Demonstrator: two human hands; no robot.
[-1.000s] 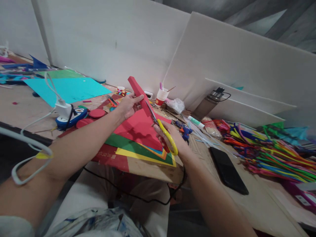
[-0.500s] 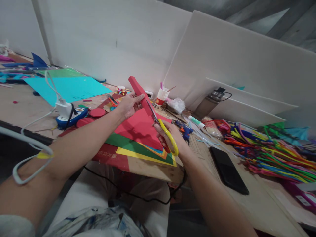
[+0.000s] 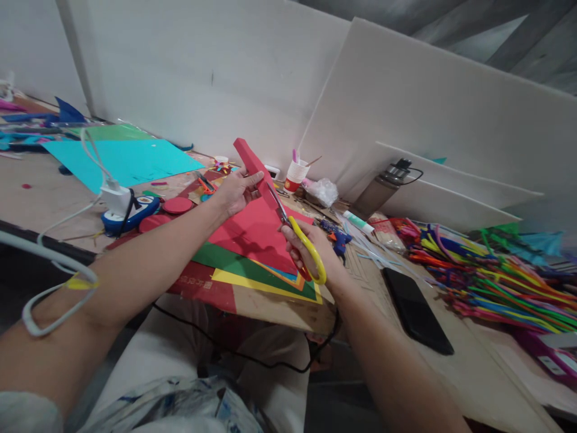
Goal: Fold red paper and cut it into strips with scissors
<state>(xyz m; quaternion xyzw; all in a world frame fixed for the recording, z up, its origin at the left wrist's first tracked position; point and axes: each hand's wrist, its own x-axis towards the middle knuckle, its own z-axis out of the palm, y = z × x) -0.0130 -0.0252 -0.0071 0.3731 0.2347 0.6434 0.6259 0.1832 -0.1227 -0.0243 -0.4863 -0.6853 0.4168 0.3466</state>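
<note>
Pinched in my left hand (image 3: 238, 190) is a folded strip of red paper (image 3: 251, 157), held up at a slant above the table. My right hand (image 3: 307, 243) grips scissors (image 3: 312, 255) with yellow and red handles. Their blades lie against the near end of the red strip, pointing up and to the left; whether they are fully closed on it I cannot tell. Below both hands lies a stack of coloured sheets, with a red sheet (image 3: 252, 237) on top and green (image 3: 225, 263) and yellow (image 3: 234, 282) edges showing under it.
Red discs (image 3: 177, 205) and a blue-based charger (image 3: 130, 213) sit at the left, near a cyan sheet (image 3: 130, 159). Behind are paper cups (image 3: 296, 177). To the right are a glue gun (image 3: 336, 236), a bottle (image 3: 378, 189), a black phone (image 3: 417, 310) and many pipe cleaners (image 3: 505, 288).
Almost nothing differs. Both hands, the red strip and the scissors stay in nearly the same place, with only a slight shift of the view.
</note>
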